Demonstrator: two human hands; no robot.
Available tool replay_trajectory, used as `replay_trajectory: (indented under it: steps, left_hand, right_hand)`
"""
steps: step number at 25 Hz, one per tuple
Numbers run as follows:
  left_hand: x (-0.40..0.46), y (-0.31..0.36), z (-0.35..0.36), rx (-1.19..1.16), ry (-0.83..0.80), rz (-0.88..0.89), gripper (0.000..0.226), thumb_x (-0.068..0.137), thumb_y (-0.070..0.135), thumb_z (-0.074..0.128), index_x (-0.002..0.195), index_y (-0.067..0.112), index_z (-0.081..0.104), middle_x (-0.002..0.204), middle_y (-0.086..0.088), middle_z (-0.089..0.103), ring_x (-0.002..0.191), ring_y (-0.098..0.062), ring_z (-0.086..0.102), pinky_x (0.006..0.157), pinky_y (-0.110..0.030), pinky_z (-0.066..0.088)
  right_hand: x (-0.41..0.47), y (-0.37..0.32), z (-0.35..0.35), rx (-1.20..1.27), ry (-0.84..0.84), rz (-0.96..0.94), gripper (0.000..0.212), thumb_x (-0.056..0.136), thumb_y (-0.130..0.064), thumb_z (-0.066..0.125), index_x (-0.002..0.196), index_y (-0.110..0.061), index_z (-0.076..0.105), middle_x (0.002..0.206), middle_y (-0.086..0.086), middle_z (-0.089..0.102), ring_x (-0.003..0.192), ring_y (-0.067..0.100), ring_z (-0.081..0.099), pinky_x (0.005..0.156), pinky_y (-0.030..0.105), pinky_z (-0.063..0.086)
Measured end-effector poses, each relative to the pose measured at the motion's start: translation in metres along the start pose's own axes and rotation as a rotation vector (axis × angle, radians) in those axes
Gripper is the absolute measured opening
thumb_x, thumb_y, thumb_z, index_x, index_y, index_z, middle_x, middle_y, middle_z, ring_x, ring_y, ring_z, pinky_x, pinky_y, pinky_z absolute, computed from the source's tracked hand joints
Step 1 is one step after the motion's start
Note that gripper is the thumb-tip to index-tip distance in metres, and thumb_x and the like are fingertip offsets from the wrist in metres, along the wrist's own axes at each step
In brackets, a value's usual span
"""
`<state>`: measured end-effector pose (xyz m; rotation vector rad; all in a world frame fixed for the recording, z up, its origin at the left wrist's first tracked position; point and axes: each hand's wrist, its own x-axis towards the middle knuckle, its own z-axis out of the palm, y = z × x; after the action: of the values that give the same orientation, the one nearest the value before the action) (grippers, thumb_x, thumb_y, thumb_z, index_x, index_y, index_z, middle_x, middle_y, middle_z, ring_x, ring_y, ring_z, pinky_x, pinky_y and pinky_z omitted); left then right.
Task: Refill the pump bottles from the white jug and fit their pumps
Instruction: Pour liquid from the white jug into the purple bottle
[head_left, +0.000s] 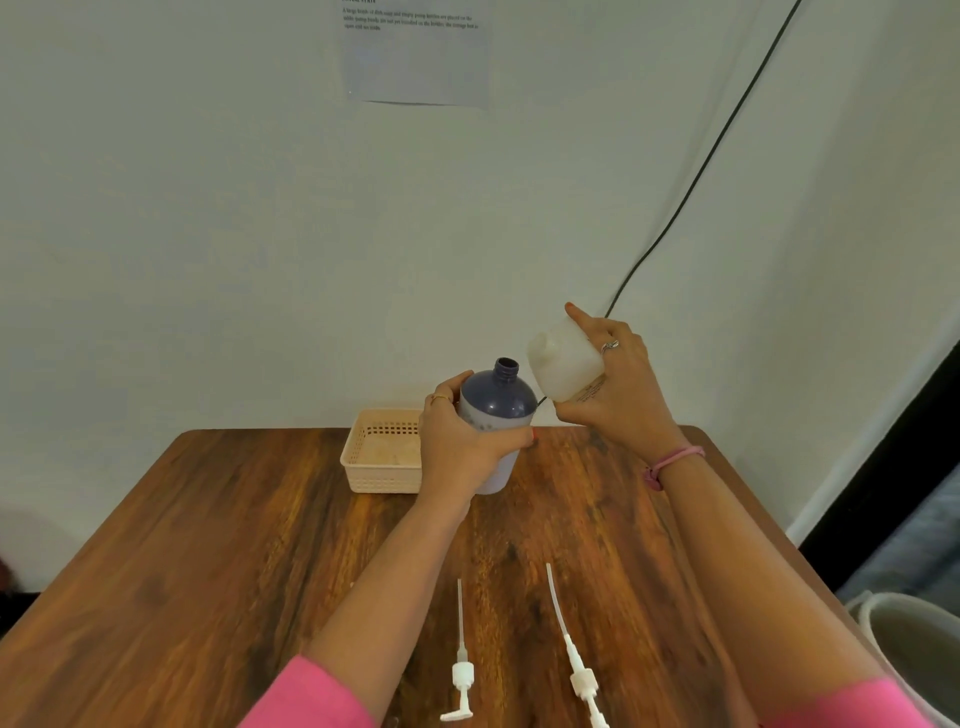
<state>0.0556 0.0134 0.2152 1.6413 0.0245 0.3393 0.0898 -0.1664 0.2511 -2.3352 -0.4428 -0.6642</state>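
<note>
Two hands up over wooden table (260, 545), both busy. Left hand (462, 441) wrapped around dark blue pump bottle (497, 402), fingers and thumb curled round its lower body, thumb tip on front right side; ring on one finger. Bottle upright or nearly so, neck open, no pump fitted, base hidden partly behind hand, lifted or resting at far table edge: cannot tell which. Right hand (618, 389) gripping white jug (563, 361), fingers curled round its body, index finger stretched along top edge; ring on one finger, pink band at wrist. Jug tilted, spout end pointing left toward bottle neck, just beside and slightly above it, not touching. No liquid stream visible. Jug translucent, printed label on underside near palm, text too small to read.

Two white pumps loose on near table, between forearms. Left pump (461, 675) lying with dip tube pointing away, nozzle head toward camera. Right pump (576, 660) longer, tube curved, angled up-left, head cut off at bottom frame edge. Well apart from bottle and jug.

Beige perforated basket (374, 467) at far table edge, just left of bottle, partly hidden by left hand. Printed paper sheet (415, 57) taped on wall above, text blurred. Black cable (701, 171) running diagonally down wall to behind jug. White bin rim (904, 634) at lower right, beside table. Pink sleeves at bottom frame edge on both arms.
</note>
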Motion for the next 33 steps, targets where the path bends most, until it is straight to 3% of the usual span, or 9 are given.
replay_trajectory:
  steps: [4,9,13,16,19,27,33]
  left_hand:
    - [-0.011,-0.011,0.007,-0.033,-0.042,-0.053,0.081,0.052,0.009,0.092,0.118,0.028,0.049,0.113,0.007,0.059,0.104,-0.014,0.058,0.085,-0.031,0.053]
    - [-0.028,-0.037,0.016,0.016,-0.095,-0.119,0.083,0.053,0.010,0.092,0.122,0.025,0.049,0.110,0.010,0.057,0.101,-0.011,0.056,0.076,-0.022,0.049]
    - [-0.042,-0.066,0.023,0.086,-0.095,-0.181,0.082,0.055,0.014,0.091,0.124,0.027,0.049,0.119,0.009,0.056,0.109,-0.011,0.053,0.087,-0.030,0.049]
    - [-0.057,-0.089,0.028,0.131,-0.095,-0.242,0.079,0.057,0.015,0.090,0.119,0.033,0.045,0.119,0.013,0.052,0.111,-0.007,0.047,0.088,-0.028,0.046]
    - [-0.073,-0.115,0.033,0.162,-0.107,-0.280,0.081,0.057,0.014,0.090,0.123,0.033,0.045,0.122,0.011,0.052,0.113,-0.009,0.047,0.090,-0.029,0.048]
    - [-0.101,-0.171,0.051,0.237,-0.080,-0.372,0.085,0.061,0.014,0.089,0.133,0.024,0.044,0.134,0.001,0.053,0.120,-0.018,0.051,0.097,-0.033,0.048]
    - [-0.110,-0.196,0.055,0.211,-0.054,-0.413,0.085,0.062,0.016,0.089,0.133,0.024,0.043,0.135,0.001,0.051,0.123,-0.018,0.049,0.096,-0.028,0.045]
  right_hand:
    - [-0.024,0.018,0.002,0.153,0.030,0.119,0.101,0.059,-0.018,0.083,0.145,-0.031,0.031,0.120,-0.006,0.041,0.112,0.011,0.041,0.088,0.018,0.035]
    - [-0.061,0.040,0.005,0.249,0.062,0.211,0.098,0.056,-0.023,0.080,0.142,-0.031,0.034,0.115,-0.006,0.046,0.110,0.015,0.048,0.089,0.028,0.046]
    - [-0.096,0.059,0.009,0.400,0.076,0.308,0.099,0.059,-0.015,0.085,0.144,-0.025,0.035,0.123,-0.017,0.046,0.113,0.004,0.052,0.085,0.019,0.051]
    - [-0.124,0.077,0.015,0.466,0.064,0.383,0.096,0.063,-0.005,0.084,0.142,-0.025,0.034,0.125,-0.010,0.048,0.111,0.005,0.053,0.076,0.013,0.052]
    - [-0.151,0.097,0.024,0.509,0.042,0.445,0.096,0.063,-0.001,0.084,0.140,-0.028,0.033,0.128,-0.003,0.048,0.110,0.009,0.054,0.073,0.015,0.053]
    - [-0.204,0.129,0.050,0.549,0.042,0.607,0.094,0.065,-0.004,0.084,0.141,-0.022,0.033,0.131,-0.001,0.046,0.116,0.014,0.050,0.085,0.028,0.056]
    - [-0.231,0.143,0.065,0.565,0.030,0.698,0.093,0.066,-0.001,0.083,0.140,-0.024,0.033,0.127,-0.007,0.046,0.113,0.010,0.050,0.084,0.021,0.055]
